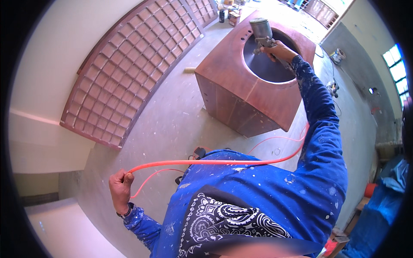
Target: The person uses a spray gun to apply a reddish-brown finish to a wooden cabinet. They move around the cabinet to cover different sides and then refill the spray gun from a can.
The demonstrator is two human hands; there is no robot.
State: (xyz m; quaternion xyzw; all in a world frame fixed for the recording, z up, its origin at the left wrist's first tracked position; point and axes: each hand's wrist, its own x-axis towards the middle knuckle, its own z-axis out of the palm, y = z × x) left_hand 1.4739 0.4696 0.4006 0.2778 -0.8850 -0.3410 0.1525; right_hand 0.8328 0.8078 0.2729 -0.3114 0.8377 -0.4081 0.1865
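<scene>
My right hand (282,52) is wrapped round a spray gun (263,42) with a grey metal cup on top. The gun is over the big round opening of a reddish-brown wooden box (258,95), and a faint mist shows in front of its nozzle. Out at the left, my left hand (120,191) is closed round an orange-red air hose (206,162). From there the hose runs across my front toward my right arm, and a thinner-looking length hangs below the left hand.
A large latticed wooden panel (137,64) leans on the left wall. Small boxes (234,18) and a dark can (222,16) stand at the back. A bucket (338,56) is by the right wall, with cords on the floor. Blue sheeting (378,215) lies at the lower right.
</scene>
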